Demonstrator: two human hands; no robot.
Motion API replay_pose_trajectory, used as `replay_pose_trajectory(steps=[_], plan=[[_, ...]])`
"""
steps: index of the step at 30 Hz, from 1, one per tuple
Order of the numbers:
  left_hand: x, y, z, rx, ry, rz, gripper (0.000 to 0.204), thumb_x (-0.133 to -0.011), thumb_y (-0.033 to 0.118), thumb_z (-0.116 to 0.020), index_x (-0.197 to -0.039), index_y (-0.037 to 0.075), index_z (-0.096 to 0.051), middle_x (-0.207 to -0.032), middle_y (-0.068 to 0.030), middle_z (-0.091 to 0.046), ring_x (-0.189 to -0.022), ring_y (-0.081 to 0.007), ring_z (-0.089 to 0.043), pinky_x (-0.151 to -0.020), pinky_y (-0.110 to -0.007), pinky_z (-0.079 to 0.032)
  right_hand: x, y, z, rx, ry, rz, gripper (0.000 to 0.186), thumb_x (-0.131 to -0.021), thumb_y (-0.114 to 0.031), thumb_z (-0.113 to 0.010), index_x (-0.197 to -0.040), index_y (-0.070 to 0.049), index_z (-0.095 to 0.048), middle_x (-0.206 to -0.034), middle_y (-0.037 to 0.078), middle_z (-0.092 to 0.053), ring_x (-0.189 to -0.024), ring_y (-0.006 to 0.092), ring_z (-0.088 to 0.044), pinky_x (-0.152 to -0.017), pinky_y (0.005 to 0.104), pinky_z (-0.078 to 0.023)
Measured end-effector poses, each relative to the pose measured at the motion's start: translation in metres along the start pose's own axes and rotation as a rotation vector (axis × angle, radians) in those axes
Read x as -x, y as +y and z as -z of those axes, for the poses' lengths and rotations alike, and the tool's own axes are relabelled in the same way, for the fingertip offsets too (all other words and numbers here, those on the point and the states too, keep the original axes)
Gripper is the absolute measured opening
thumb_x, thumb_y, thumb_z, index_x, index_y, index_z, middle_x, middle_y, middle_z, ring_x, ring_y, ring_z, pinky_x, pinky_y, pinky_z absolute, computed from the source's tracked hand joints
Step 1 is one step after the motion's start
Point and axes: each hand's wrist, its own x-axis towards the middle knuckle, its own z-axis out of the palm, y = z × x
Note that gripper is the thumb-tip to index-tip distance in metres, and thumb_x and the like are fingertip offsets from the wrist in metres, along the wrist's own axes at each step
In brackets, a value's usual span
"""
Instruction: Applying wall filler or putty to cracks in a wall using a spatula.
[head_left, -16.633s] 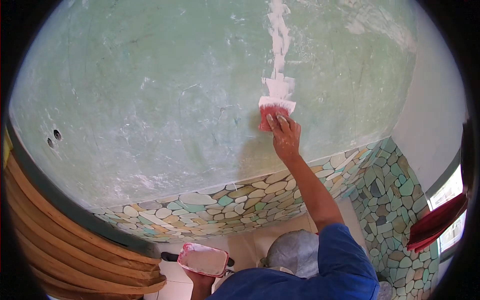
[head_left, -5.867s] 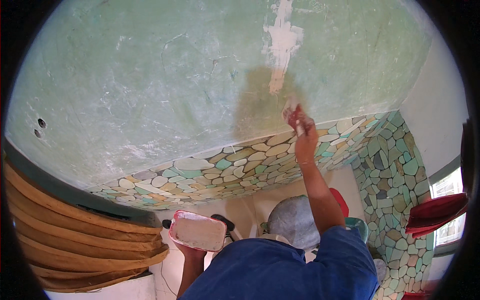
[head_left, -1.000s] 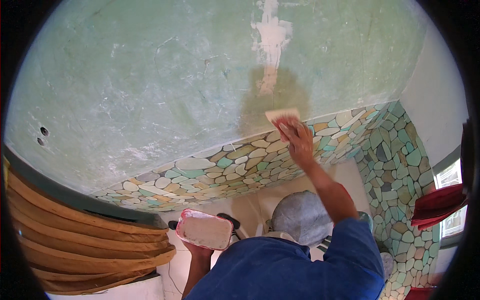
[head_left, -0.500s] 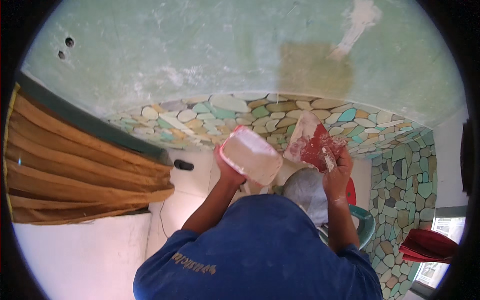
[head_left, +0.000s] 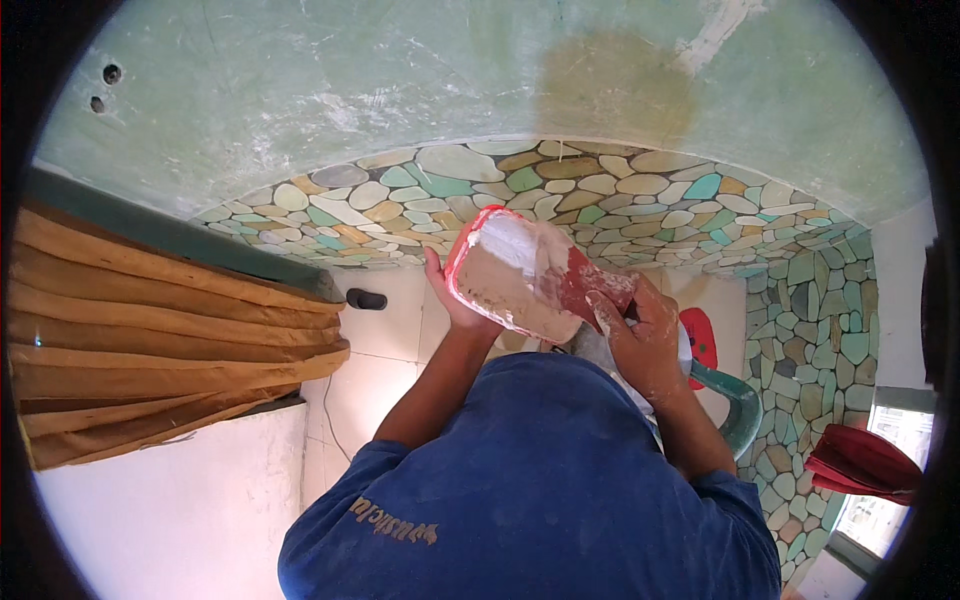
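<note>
My left hand [head_left: 467, 316] is closed under and around the side of a shallow red-rimmed tray [head_left: 457, 259], tilted in front of my chest. Beige putty [head_left: 492, 287] covers much of its inside, with a white area at the far end. In my right hand [head_left: 645, 335] is a red, putty-smeared scraper [head_left: 588, 285], gripped between thumb and fingers. Its coated blade lies over the right side of the tray, against the putty or just above it; I cannot tell which.
Ahead rises a green wall [head_left: 400, 80] with a tan patch [head_left: 615, 95], above a band of pebble stone [head_left: 450, 165]. A brown curtain [head_left: 170, 330] hangs at left. On the floor are a dark slipper [head_left: 367, 299], a red item [head_left: 700, 340] and a green basin [head_left: 745, 410].
My right hand has brought the scraper left and over the tray. The view has shifted, and the tray sits a little higher in it.
</note>
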Motion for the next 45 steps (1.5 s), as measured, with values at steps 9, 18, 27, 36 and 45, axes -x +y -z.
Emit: replay_pose_trajectory(steps=[9,18,27,36,45], plan=[[0.013,0.015,-0.007,0.025,-0.095,-0.088,0.09,-0.09,0.075,-0.018,-0.143,0.006,-0.042,-0.142,-0.0167,-0.048,-0.131,-0.034,-0.046,-0.11,-0.05,-0.035,0.012,0.004,-0.017,-0.485,0.015,-0.198,0.013,-0.088,-0.002,-0.069,-0.099,0.002,-0.063,-0.088,0.006,-0.069,-0.079,0.0075,-0.06,-0.07,0.0255,-0.05],[0.014,0.01,-0.009,0.034,-0.127,-0.118,0.09,-0.09,0.075,-0.017,-0.141,0.005,-0.044,-0.139,-0.0164,-0.051,-0.129,-0.0329,-0.048,-0.109,-0.048,-0.037,0.016,0.006,-0.022,-0.434,0.017,-0.154,0.014,-0.087,-0.002,-0.069,-0.099,0.001,-0.063,-0.087,0.007,-0.068,-0.077,0.0087,-0.061,-0.069,0.0254,-0.049],[0.012,0.006,-0.004,0.032,-0.11,-0.101,0.089,-0.091,0.074,-0.02,-0.141,0.005,-0.045,-0.138,-0.0157,-0.051,-0.127,-0.0325,-0.049,-0.108,-0.049,-0.037,0.013,0.007,-0.015,-0.53,-0.079,-0.202,0.012,-0.088,0.0,-0.068,-0.099,0.0,-0.064,-0.091,0.004,-0.068,-0.082,0.009,-0.061,-0.073,0.0262,-0.049],[0.012,0.0,-0.009,0.021,-0.101,-0.083,0.09,-0.09,0.075,-0.021,-0.14,0.005,-0.045,-0.138,-0.0161,-0.051,-0.127,-0.0338,-0.049,-0.107,-0.05,-0.038,0.007,0.026,-0.015,-0.911,-0.027,-0.398,0.019,-0.09,0.002,-0.063,-0.108,-0.001,-0.062,-0.101,0.005,-0.069,-0.09,0.0091,-0.063,-0.083,0.0257,-0.051],[0.011,-0.003,0.014,0.192,-0.197,-0.014,0.091,-0.088,0.077,-0.021,-0.146,0.008,-0.039,-0.146,-0.0172,-0.043,-0.132,-0.0373,-0.043,-0.109,-0.054,-0.034,0.012,0.044,-0.011,-1.263,0.178,-0.589,0.028,-0.088,0.003,-0.059,-0.115,-0.002,-0.057,-0.112,0.008,-0.065,-0.102,0.0178,-0.064,-0.091,0.0331,-0.053]])
